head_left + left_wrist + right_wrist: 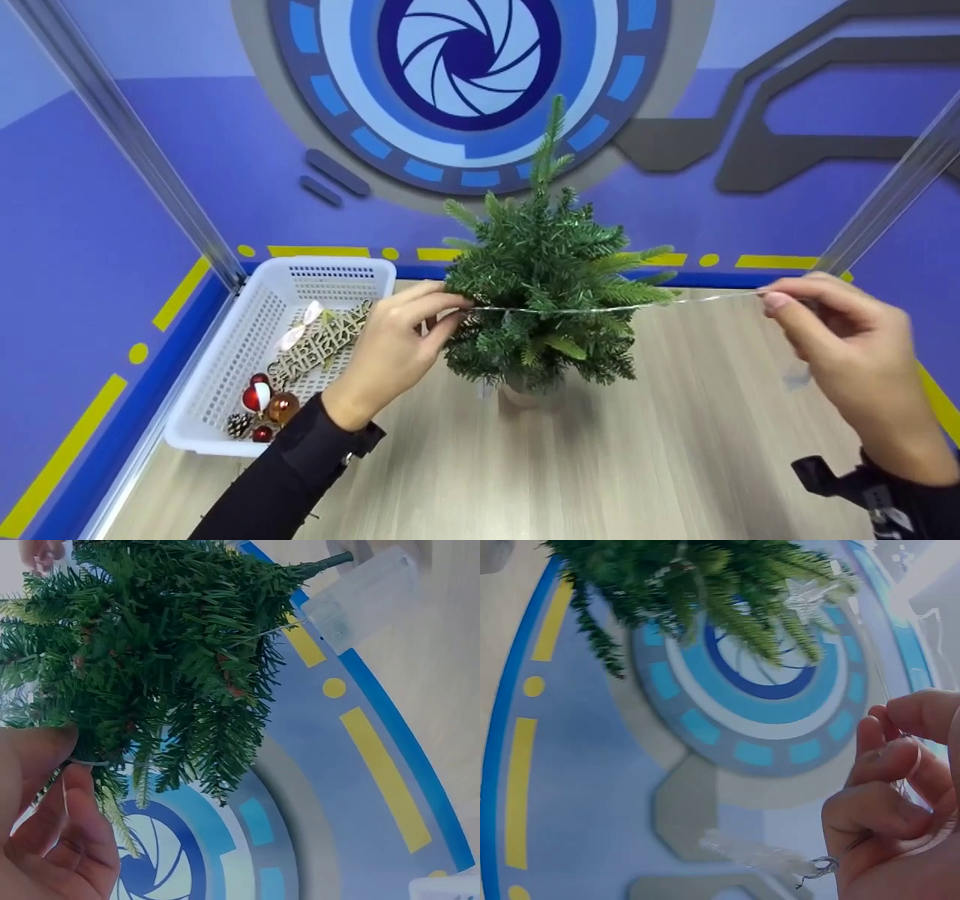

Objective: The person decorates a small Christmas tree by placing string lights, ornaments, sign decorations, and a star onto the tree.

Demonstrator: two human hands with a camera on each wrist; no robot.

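Note:
A small artificial Christmas tree stands upright in a pale pot on the table. A thin silvery string-light wire runs nearly level across its front. At the tree's left side, my left hand pinches the wire between thumb and forefinger. Right of the tree, my right hand pinches the other end of that stretch, with more wire in its curled fingers. A clear star shows against the branches in the right wrist view. A translucent box on a wire shows beside the tree in the left wrist view.
At the left a white perforated basket holds a wooden letter sign, a white bow, several baubles and a pine cone. Printed blue panels and metal posts enclose the table. A blurred translucent piece hangs below my right hand.

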